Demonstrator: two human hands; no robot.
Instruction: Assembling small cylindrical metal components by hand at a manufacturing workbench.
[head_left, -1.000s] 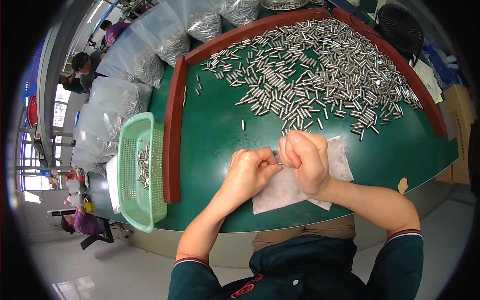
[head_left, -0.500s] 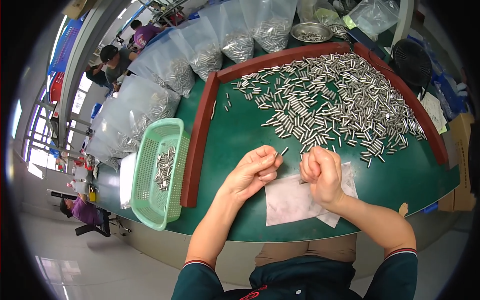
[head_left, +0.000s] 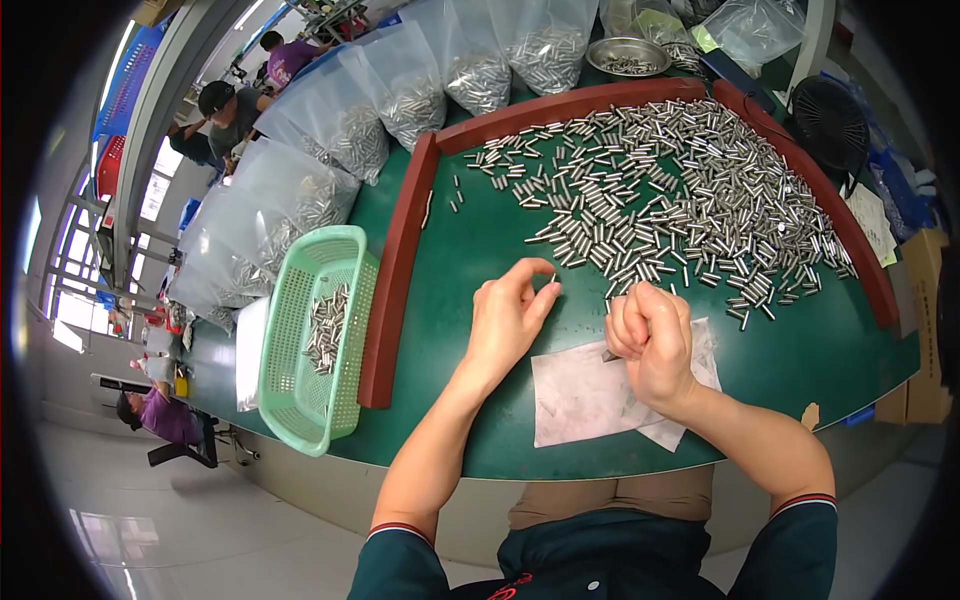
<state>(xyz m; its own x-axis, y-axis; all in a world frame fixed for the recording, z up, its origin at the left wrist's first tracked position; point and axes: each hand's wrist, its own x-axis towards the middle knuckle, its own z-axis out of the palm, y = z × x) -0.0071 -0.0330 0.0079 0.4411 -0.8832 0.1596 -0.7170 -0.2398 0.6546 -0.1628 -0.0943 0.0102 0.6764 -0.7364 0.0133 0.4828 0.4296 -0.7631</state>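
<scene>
Pins [head_left: 690,200] in a broad spread on a green tabletop [head_left: 475,235]

The person's left hand [head_left: 506,318] is near the front of the spread, thumb and forefinger a narrow gap apart; a dark spot shows there, too small to tell whether a pin is held. The right hand [head_left: 652,345] is curled into a fist above a pale, smudged sheet [head_left: 580,402]. A dark-grey bit [head_left: 608,356] shows at the fist's lower left; whether it is gripped cannot be told.

The loose, silvery cylindrical pins lie within red-brown rails [head_left: 397,290], a few apart near the left rail. Outside that rail, a mint-green plastic basket [head_left: 350,365] holds more. Translucent plastic bags [head_left: 475,80] filled with small metal pieces stand beyond, beside a steel bowl [head_left: 626,75]. A black fan [head_left: 828,122] stands at the far right.
</scene>
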